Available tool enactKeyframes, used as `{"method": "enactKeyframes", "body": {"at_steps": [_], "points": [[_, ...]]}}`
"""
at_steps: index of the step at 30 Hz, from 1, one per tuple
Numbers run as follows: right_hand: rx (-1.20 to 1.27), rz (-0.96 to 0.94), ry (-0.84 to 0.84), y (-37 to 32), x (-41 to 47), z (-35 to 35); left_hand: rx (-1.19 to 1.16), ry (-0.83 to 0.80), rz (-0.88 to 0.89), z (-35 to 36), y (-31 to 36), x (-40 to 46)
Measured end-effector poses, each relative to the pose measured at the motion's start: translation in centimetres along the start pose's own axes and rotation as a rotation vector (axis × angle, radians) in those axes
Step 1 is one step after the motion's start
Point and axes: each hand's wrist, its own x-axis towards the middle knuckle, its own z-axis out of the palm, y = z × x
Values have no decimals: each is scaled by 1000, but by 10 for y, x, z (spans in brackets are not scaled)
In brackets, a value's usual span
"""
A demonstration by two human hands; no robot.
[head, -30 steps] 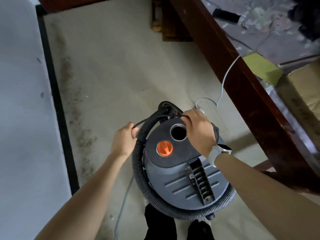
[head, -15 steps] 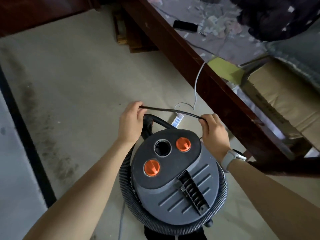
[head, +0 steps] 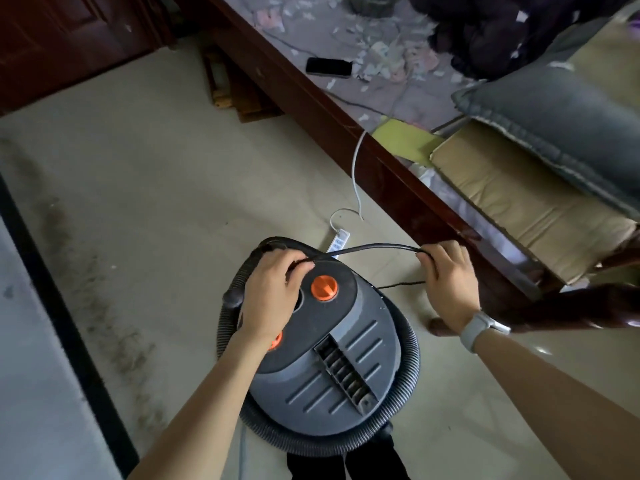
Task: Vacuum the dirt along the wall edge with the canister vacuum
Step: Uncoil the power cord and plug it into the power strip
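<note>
Fingers of left hand [head: 273,292] and right hand [head: 446,275] pinching black cord [head: 367,249], stretched left-right above canister vacuum [head: 332,368]

The canister vacuum [head: 322,372] has a matt grey plastic lid with moulded ribs and glossy orange plastic knobs [head: 324,287], and a ribbed black plastic hose [head: 412,348] coils round its body, while the power cord [head: 374,247] stretched between the two hands looks like smooth black rubber. The floor [head: 166,202] is pale, smooth and faintly shiny tile, dulled by a gritty streak of dirt [head: 104,317] beside the black baseboard [head: 65,327]. The bed frame [head: 346,133] is dark, glossy varnished wood, and on it lie matt brown cardboard [head: 512,202], a coarse grey cloth cushion [head: 554,112] and a glossy black phone [head: 329,67].
</note>
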Motion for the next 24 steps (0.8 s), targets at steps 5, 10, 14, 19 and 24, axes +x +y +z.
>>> {"method": "enactKeyframes", "body": {"at_steps": [5,10,14,19,24], "points": [[-20,28,-15,-3,27,-10,-21,61,-75,5,19,-9],[40,-26,-33,-37,62,-6,12,161,-87,-14,23,-8],[232,-38,-101,-68,87,3,-3,230,-140,-30,11,10],[405,126,-328,-93,107,27,-37,252,-208,-51,-21,39],[504,305,-415,-135,115,79,-213,122,-477,-78,-86,100]]}}
